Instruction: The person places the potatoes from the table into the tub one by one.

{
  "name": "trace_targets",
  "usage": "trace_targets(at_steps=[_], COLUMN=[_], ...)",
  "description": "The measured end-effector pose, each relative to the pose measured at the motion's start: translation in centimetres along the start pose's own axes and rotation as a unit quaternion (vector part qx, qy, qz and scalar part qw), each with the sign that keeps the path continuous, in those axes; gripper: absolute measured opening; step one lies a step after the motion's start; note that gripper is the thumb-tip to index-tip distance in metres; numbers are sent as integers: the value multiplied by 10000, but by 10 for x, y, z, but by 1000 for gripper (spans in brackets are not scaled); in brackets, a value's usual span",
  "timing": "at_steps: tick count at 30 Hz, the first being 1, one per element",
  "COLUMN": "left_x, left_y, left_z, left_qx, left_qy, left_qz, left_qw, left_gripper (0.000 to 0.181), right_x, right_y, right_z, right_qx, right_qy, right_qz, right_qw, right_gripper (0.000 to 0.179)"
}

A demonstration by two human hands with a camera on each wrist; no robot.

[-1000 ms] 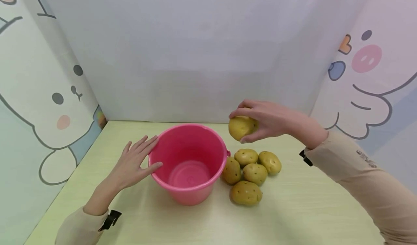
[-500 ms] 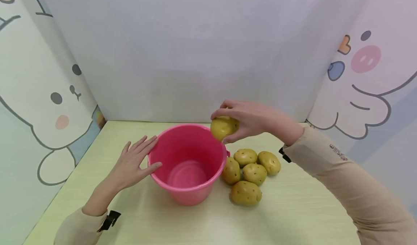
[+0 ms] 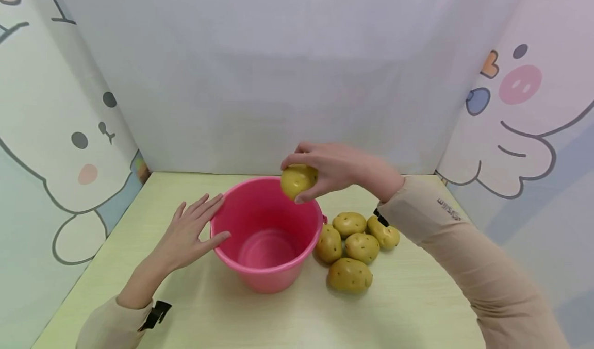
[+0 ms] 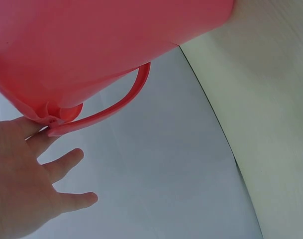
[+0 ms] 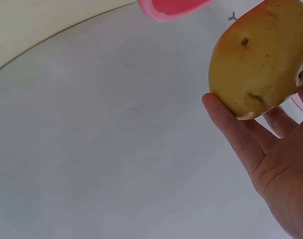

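Observation:
In the head view my right hand (image 3: 331, 168) grips a yellow potato (image 3: 297, 181) over the back right rim of a pink bucket (image 3: 271, 269). The right wrist view shows the potato (image 5: 260, 59) between thumb and fingers, its brown eyes visible. My left hand (image 3: 187, 233) rests on the bucket's left rim with its fingers spread and straight. From the left wrist, the pink handle (image 4: 109, 112) hangs by the bucket's outer wall, close to the fingertips. The bucket's visible floor is bare pink plastic.
Several potatoes (image 3: 362, 248) lie grouped on the pale wood table (image 3: 417, 297), right of the bucket. A white wall (image 3: 278, 81) stands behind, and panels with cartoon animals (image 3: 520, 83) flank both sides.
My right hand has carried the potato leftward, from above the table beside the loose potatoes to over the bucket's rim. The left hand and bucket have stayed in place.

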State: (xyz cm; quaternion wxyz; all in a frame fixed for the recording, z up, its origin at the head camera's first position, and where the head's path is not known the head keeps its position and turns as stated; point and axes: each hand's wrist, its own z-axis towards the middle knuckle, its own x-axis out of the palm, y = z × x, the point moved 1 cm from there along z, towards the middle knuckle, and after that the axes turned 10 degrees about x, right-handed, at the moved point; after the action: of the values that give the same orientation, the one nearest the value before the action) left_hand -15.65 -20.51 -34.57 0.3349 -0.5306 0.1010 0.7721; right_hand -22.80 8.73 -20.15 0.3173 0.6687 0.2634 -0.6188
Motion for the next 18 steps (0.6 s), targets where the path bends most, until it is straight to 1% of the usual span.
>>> trace_targets(at_steps=[6, 11, 18], left_x=[0, 0, 1], left_y=[0, -1, -1], left_z=[0, 0, 0], left_qx=[42, 45, -1], left_qy=[-46, -45, 1], left_qz=[12, 6, -20], left_qw=[10000, 10000, 10000], left_gripper=[73, 72, 72], right_x=[3, 4, 6], right_y=[5, 11, 21], right_z=[11, 21, 33], right_qx=[28, 172, 320], right_qy=[237, 447, 671], right_qz=[80, 177, 99], right_qw=[9997, 9987, 9972], right_gripper=[57, 59, 60])
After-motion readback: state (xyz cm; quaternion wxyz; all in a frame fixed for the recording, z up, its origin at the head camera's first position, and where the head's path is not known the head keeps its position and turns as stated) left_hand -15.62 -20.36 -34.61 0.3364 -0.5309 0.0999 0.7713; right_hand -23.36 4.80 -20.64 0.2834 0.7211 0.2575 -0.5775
